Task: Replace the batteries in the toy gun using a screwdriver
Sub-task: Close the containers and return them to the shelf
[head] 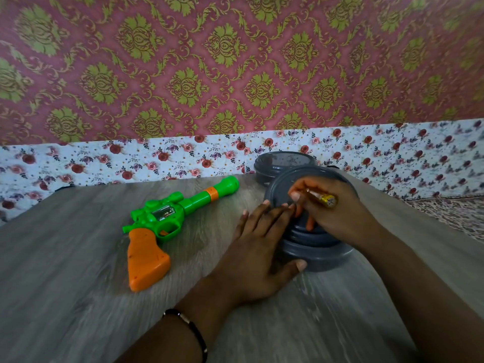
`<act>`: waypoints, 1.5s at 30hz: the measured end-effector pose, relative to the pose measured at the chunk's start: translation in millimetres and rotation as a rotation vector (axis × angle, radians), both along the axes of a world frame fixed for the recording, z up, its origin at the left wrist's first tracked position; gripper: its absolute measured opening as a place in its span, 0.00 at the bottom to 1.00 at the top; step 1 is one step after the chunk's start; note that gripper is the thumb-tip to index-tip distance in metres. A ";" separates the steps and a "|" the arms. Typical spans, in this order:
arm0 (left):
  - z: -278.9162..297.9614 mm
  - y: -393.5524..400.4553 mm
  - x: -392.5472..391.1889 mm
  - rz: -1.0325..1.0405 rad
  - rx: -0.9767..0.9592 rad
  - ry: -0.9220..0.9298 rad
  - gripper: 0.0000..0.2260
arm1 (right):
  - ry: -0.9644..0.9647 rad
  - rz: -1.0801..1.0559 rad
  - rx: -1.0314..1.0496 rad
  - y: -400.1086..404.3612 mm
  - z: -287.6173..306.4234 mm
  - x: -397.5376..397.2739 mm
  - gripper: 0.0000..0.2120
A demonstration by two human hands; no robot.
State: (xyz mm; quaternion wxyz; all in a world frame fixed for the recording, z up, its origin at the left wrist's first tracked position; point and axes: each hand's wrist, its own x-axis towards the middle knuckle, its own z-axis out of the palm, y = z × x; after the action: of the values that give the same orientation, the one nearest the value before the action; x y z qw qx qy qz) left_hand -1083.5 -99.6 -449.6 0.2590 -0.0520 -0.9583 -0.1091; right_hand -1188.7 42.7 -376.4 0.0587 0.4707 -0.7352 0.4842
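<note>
Head cam: the green-and-orange toy gun (167, 226) lies flat on the tabletop (78, 297), left of both hands, untouched so far. The left hand (258, 254) rests flat and open against the grey round container (318, 255), probably steadying it. The right hand (332, 208) has its grip closed around an amber-handled screwdriver (320, 198), seemingly fetched from that container.

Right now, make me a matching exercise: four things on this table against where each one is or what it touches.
Things:
1. toy gun
2. screwdriver
3. left hand
4. second grey container

Places:
A. held in the right hand
B. resting against the side of the near grey container
C. lying untouched on the table, left of both hands
D. behind the near container, by the floral wall

Pairs: 1-C, 2-A, 3-B, 4-D
</note>
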 end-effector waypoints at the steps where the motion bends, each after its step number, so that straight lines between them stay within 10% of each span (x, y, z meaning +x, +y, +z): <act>1: 0.4 0.2 -0.1 0.006 0.000 -0.001 0.37 | 0.015 -0.009 -0.014 -0.2 -0.4 -0.7 0.03; 12: -1.0 0.6 1.8 0.054 -0.069 -0.006 0.36 | 0.051 -0.581 -0.031 19.8 -6.0 -41.6 0.11; 30: 6.0 1.9 4.0 -0.093 -0.015 0.211 0.27 | -0.732 -0.306 -0.094 13.1 -13.3 -45.2 0.03; 45: -0.9 6.4 0.8 -0.089 -0.129 0.168 0.26 | -0.988 -0.209 -0.222 0.6 -30.0 -47.3 0.03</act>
State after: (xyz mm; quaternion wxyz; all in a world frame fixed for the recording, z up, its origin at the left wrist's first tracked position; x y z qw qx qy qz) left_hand -1082.6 -93.1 -450.5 0.3295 -0.1199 -0.9350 -0.0536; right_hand -1236.0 43.2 -406.4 -0.1978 0.1010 -0.6624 0.7155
